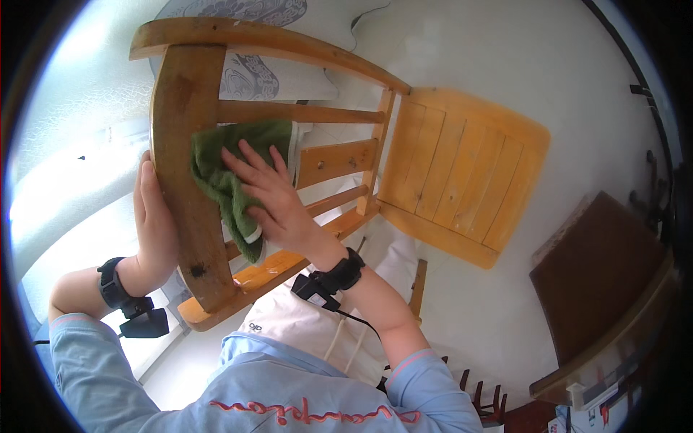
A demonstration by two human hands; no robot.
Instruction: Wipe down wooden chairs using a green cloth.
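A wooden chair stands before me, its slatted backrest (338, 162) close and its plank seat (460, 173) beyond. My right hand (270, 197) presses a green cloth (216, 162) against the backrest, fingers spread over the fabric. The cloth is bunched, has a pale edging, and overlaps the wide top rail (189, 108) and the middle slats. On the rail's outer side, my left hand (157, 222) holds the chair with its palm against the edge and its fingers extended together. Part of the middle slat is hidden beneath the cloth and my right hand.
A pale patterned cover (252, 78) lies behind the chair, by the bright left side. On the right are a dark brown panel (595, 276) and a table-like edge (601, 346). Black devices are strapped to both wrists, and a cable (360, 319) trails from the right one.
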